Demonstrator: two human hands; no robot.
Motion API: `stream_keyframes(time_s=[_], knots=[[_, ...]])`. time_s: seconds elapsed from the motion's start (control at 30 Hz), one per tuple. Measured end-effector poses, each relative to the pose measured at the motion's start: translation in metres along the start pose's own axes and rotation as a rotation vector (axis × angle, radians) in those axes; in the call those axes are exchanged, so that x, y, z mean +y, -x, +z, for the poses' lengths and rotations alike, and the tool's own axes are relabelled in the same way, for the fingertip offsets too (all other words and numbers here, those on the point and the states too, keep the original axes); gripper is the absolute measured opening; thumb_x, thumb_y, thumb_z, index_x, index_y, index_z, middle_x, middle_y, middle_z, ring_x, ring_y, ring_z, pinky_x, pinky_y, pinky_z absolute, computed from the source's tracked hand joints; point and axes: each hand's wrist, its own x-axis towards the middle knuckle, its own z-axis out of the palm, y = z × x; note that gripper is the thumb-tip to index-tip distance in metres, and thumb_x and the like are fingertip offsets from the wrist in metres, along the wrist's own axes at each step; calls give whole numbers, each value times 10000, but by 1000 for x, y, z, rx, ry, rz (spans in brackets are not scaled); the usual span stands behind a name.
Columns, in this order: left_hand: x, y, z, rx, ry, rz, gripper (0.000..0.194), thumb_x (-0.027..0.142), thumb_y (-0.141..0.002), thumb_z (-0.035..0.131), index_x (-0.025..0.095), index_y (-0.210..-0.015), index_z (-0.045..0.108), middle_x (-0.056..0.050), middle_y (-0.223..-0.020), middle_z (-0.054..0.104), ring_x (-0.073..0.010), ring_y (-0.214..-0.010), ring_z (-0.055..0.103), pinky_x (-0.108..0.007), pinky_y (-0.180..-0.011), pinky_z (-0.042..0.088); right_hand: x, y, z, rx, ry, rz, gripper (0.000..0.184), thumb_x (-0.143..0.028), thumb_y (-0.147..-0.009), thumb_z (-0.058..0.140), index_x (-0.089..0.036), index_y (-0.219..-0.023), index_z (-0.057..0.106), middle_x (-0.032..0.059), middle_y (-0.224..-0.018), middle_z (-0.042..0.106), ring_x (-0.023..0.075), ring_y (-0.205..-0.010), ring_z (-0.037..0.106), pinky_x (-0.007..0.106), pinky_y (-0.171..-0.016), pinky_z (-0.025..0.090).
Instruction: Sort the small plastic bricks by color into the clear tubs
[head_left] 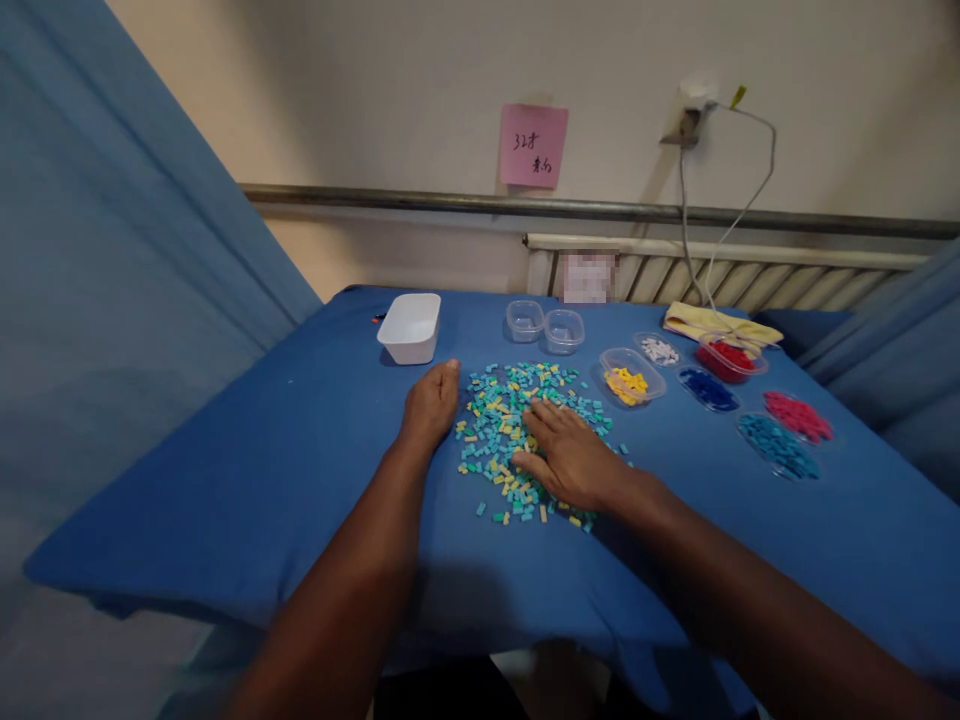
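Observation:
A pile of small teal, green and yellow blocks (501, 420) lies spread on the blue cloth (285, 470). My right hand (571, 458) rests flat on the pile's right side, fingers apart and pointing left. My left hand (430, 402) sits curled at the pile's left edge, knuckles up; nothing shows in it. A white rectangular tub (411, 326) stands just beyond my left hand.
Two clear cups (544, 326) stand behind the pile. To the right, clear dishes hold yellow (628, 384), white (659, 350), red (726, 358), dark blue (707, 390), pink (798, 416) and teal blocks (777, 446). A yellow cloth (705, 320) and a cable lie at the back right.

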Motion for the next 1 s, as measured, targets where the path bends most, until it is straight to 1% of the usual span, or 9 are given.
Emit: stream_keyframes(time_s=[0.1, 0.17, 0.23, 0.33, 0.43, 0.53, 0.83, 0.93, 1.0], knots=[[2, -1, -1, -14, -29, 0, 616, 632, -1110, 333, 191, -1009, 751, -121, -1035, 790, -287, -987, 722, -398, -948, 522, -3, 22, -4, 45, -24, -134, 785, -709, -1119, 375, -170, -1675, 500, 177, -1787, 366, 349, -1678, 302, 572, -1363, 247], [3, -2, -2, -18, -47, -9, 608, 631, -1108, 333, 199, -990, 744, -113, -1007, 785, -283, -961, 716, -396, -932, 522, 3, 30, -10, 142, -21, -175, 687, -646, -1129, 431, -182, -1613, 581, 170, -1749, 444, 334, -1638, 391, 549, -1338, 320], [4, -2, -3, -15, -52, -16, 600, 633, -1105, 337, 206, -974, 738, -107, -986, 781, -279, -944, 712, -391, -913, 523, 21, 35, -18, 298, -15, -136, 571, -562, -1129, 485, -188, -1521, 666, 167, -1648, 581, 324, -1540, 533, 518, -1275, 429], [6, -2, -4, -14, -54, -15, 593, 632, -1100, 337, 210, -957, 728, -106, -978, 776, -277, -933, 704, -387, -897, 518, 66, 39, -33, 499, 37, 59, 465, -474, -1116, 518, -187, -1414, 729, 158, -1448, 738, 316, -1291, 721, 476, -1114, 566], [7, -2, -5, -27, -66, -22, 577, 616, -1096, 335, 211, -962, 723, -101, -990, 774, -274, -934, 695, -384, -896, 508, 111, 43, -44, 443, 184, 291, 427, -418, -1094, 533, -187, -1386, 742, 150, -1409, 756, 317, -1146, 770, 420, -933, 613], [8, -3, -5, -34, -77, -32, 565, 607, -1091, 336, 213, -957, 717, -95, -992, 772, -272, -937, 690, -380, -889, 498, 139, 38, -48, 322, 263, 390, 397, -389, -1094, 518, -202, -1323, 783, 134, -1367, 781, 314, -1171, 761, 372, -905, 592], [6, -3, -4, -48, -86, -19, 542, 605, -1099, 335, 227, -910, 675, -66, -910, 724, -256, -903, 658, -355, -817, 454, 188, -42, -71, 319, 265, 483, 424, -414, -1085, 532, -200, -1336, 798, 176, -1236, 824, 343, -1117, 778, 403, -930, 567], [6, -2, -4, -40, -88, -4, 533, 596, -1106, 321, 232, -878, 637, -60, -881, 702, -252, -876, 643, -353, -787, 436, 191, -59, -76, 381, 259, 459, 487, -409, -1082, 522, -145, -1430, 737, 223, -1337, 779, 375, -1196, 746, 459, -984, 567], [7, -3, -2, -44, -96, 7, 530, 589, -1110, 315, 236, -832, 595, -59, -857, 687, -248, -856, 631, -352, -773, 427, 184, -66, -72, 417, 244, 394, 498, -393, -1090, 498, -144, -1469, 705, 215, -1435, 734, 370, -1278, 708, 481, -1049, 553]])
